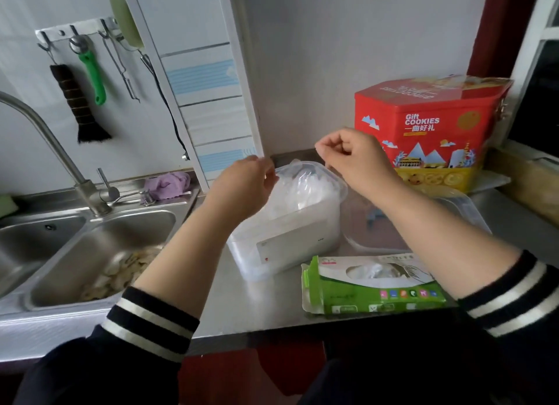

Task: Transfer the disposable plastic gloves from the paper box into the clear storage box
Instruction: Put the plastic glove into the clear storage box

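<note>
Above the clear storage box (pixel 287 220), near the counter's back edge.
Your left hand (pixel 245 189) and right hand (pixel 354 159) pinch gloves (pixel 302 186); next, press them down inside.

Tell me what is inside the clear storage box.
The clear storage box holds a heap of thin plastic gloves rising above its rim. Its bottom is hidden by them.
</note>
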Motion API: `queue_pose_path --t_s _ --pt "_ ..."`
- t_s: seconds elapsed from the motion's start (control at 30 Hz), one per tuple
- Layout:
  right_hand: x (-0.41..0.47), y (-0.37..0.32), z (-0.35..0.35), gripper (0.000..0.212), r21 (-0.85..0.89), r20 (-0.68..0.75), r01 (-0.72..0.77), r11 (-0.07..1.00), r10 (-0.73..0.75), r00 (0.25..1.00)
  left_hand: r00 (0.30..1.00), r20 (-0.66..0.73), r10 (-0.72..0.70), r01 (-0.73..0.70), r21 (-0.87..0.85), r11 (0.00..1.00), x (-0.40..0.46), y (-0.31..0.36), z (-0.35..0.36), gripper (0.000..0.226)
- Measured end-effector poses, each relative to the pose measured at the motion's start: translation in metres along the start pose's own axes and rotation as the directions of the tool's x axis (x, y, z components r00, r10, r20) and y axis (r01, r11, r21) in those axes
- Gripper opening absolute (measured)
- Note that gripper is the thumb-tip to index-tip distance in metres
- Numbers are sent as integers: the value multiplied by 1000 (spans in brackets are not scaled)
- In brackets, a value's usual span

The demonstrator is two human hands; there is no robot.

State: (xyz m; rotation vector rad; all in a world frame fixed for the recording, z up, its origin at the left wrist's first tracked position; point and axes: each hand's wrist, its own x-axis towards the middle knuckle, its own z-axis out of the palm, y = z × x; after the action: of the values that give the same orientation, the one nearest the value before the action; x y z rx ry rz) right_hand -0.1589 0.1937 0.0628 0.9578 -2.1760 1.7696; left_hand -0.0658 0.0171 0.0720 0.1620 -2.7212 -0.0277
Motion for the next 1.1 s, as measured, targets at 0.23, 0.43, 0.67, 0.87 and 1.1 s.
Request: queue_pose_path --t_s 0.23,0.43,0.67,0.87,1.1 --pt "-83 52 -43 15 -438 480 -170 883 389 786 929 -346 130 -275 -413 868 -73 74 62 17" --pt "-110 79 -44 10 -528 430 -82 845 350 832 978 153 141 -22 -598 801 -95 91 127 79" --pt "-122 80 -34 16 -514 331 0 858 199 923 993 98 62 16 -644 765 -103 95 138 88" --pt "-119 71 -39 14 -444 208 -94 891 205 956 992 117 36 50 -655 754 -102 95 138 88" --pt "-122 77 -36 9 -550 356 6 835 228 906 992 119 29 56 -650 758 -103 97 138 87"
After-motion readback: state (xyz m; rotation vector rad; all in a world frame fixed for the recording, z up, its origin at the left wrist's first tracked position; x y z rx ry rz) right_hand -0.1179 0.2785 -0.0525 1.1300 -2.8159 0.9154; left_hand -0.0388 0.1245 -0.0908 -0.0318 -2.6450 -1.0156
